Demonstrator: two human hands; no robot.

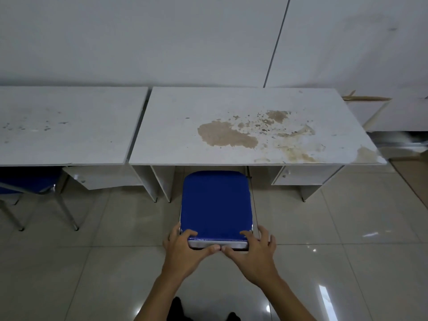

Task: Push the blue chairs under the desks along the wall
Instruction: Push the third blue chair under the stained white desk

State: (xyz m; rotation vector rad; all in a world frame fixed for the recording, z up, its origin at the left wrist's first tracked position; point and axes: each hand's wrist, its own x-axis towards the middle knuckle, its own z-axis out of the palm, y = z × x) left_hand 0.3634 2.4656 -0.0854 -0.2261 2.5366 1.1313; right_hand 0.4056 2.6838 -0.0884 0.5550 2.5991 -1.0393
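A blue padded chair (215,205) stands in front of the stained white desk (243,126), its far edge just under the desk's front edge. Both hands hold the top rim of its backrest. My left hand (185,247) grips the left corner and my right hand (253,250) grips the right corner, thumbs nearly touching along the silver rim. A second blue chair (27,181) with chrome legs sits partly under the left white desk (67,126).
The desks stand side by side against a white wall. A drawer unit (298,176) hangs under the right side of the stained desk and side panels (162,181) stand at its left. More white furniture (398,114) is at the far right. The floor is glossy beige tile.
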